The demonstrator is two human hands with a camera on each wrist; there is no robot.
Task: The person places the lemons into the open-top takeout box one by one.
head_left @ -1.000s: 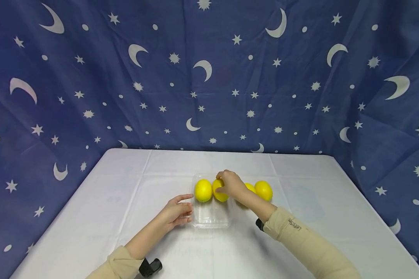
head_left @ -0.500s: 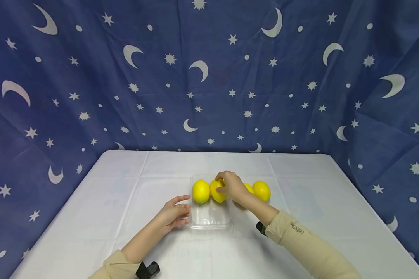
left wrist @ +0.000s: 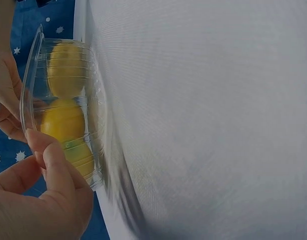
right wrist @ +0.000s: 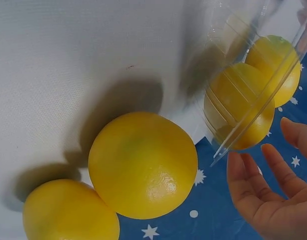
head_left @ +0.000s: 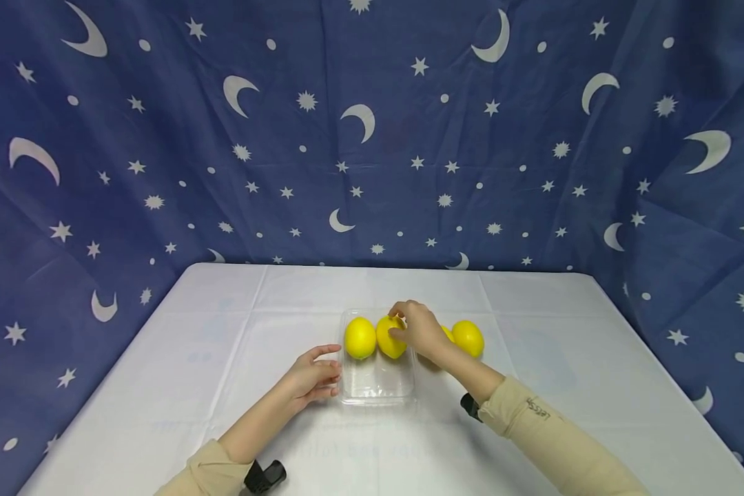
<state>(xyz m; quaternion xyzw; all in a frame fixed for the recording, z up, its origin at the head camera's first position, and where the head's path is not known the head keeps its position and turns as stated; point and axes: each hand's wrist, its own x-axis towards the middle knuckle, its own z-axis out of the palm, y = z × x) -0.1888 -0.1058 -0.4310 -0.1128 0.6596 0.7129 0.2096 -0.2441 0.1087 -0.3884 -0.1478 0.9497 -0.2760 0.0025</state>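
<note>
A clear plastic container (head_left: 377, 389) holds two lemons side by side at its far end, a left lemon (head_left: 360, 338) and a right lemon (head_left: 388, 342). My right hand (head_left: 420, 331) hovers over the right lemon with relaxed fingers around it; the right wrist view shows a small gap between fingertips and fruit. At the container's left edge is my left hand (head_left: 313, 379), its fingers loosely bent and the fingertips at the rim, also in the left wrist view. Two more lemons lie on the table touching each other, one (right wrist: 143, 165) nearer the container and one (right wrist: 68, 210) beyond it.
A white cloth covers the table (head_left: 254, 324). Behind it hangs a blue curtain (head_left: 397, 138) with moons and stars. My right forearm partly hides one of the loose lemons in the head view.
My right hand has loosened from the right lemon and drawn slightly up and to the right, leaving it in the container. The left hand stays at the left edge.
</note>
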